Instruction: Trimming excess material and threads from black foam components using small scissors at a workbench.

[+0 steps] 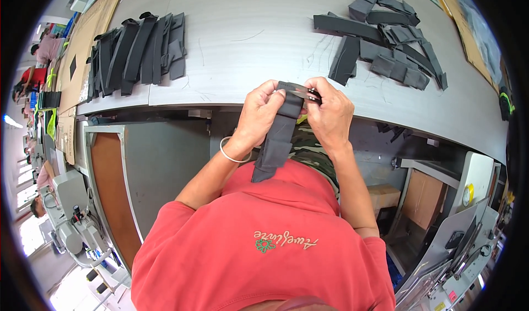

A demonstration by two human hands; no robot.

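My left hand (258,112) is closed on the upper end of a dark grey fabric strip (277,141), thumb on top. The strip hangs down past the table edge, its lower end against my red shirt, and a folded flap shows along it. In my right hand (334,115) is a pair of small thread snips (312,95), their metal blades lying across the strip's top end near my left thumb. My fingers partly cover the handle. Both hands are just in front of the table's near edge.
On the pale table (242,52), a row of dark fabric strips (138,54) lies at left and a loose heap of similar pieces (394,49) at right. Loose threads are scattered between them. Below stand a grey cabinet (168,167) and a cardboard box (384,196). Sewing machines flank me.
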